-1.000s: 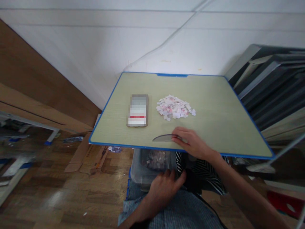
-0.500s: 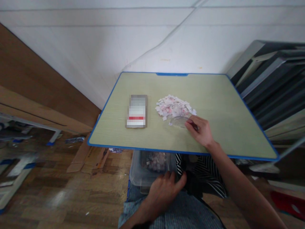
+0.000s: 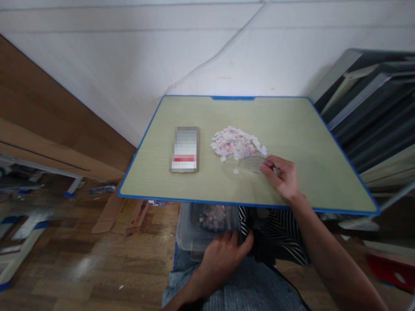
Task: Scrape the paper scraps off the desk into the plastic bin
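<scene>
A clear half-round protractor point(image 3: 252, 164) is pinched at its right end by my right hand point(image 3: 282, 175), with the fingers closed on it. The protractor is low over the table, just in front of a heap of small white and pinkish paper scraps point(image 3: 231, 141). One loose paper scrap point(image 3: 235, 171) lies apart, left of my right hand and nearer to me. My left hand point(image 3: 223, 255) rests below the table edge by my lap, thumb apart from the loosely bent fingers, with nothing seen in it. Left of the heap lies a flat rectangular object point(image 3: 184, 150), its face pixelated.
The pale green tabletop point(image 3: 311, 129) has a blue rim and stands against a white wall point(image 3: 129, 65). Under its front edge is a clear plastic bin point(image 3: 186, 233) with scraps inside. Dark panels point(image 3: 372, 103) lean at the right; flattened cardboard point(image 3: 113, 216) lies on the floor.
My right hand has drawn the protractor to the right, away from the lone scrap, which now shows fully clear of the heap. My left hand stays in place.
</scene>
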### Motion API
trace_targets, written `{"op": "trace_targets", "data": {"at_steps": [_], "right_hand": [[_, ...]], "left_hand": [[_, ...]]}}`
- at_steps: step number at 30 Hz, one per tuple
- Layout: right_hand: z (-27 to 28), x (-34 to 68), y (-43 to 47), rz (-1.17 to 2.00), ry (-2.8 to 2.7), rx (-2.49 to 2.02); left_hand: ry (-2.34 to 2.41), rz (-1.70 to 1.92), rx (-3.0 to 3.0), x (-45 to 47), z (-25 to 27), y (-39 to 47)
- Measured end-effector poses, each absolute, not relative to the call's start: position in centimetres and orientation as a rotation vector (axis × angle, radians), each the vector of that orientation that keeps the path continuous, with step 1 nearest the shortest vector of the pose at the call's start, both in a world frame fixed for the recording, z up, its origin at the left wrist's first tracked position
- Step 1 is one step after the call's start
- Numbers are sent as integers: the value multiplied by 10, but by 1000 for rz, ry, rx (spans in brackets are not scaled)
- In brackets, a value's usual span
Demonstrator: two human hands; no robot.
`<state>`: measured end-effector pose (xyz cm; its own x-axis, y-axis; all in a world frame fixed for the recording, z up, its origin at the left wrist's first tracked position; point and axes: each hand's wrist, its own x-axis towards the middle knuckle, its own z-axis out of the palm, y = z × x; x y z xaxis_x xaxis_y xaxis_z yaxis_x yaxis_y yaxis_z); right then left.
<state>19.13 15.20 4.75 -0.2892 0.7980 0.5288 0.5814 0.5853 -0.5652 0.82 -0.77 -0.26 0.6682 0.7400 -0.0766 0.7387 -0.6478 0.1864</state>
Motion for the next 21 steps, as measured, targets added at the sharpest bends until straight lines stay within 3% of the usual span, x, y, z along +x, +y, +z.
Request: {"op": "trace_targets", "data": {"at_steps": [9,15,21], "right_hand": [[50,199,150,408,-2031,-1113],[54,202,147,630,-2106,-1073],[54,202,146,600,-2059,-1111]], "left_hand": [[1191,-17,2691,7,-1,-8],[1191,-19,2701,7,-2,-8],[1198,-12,2701,7,-1,-8]]}}
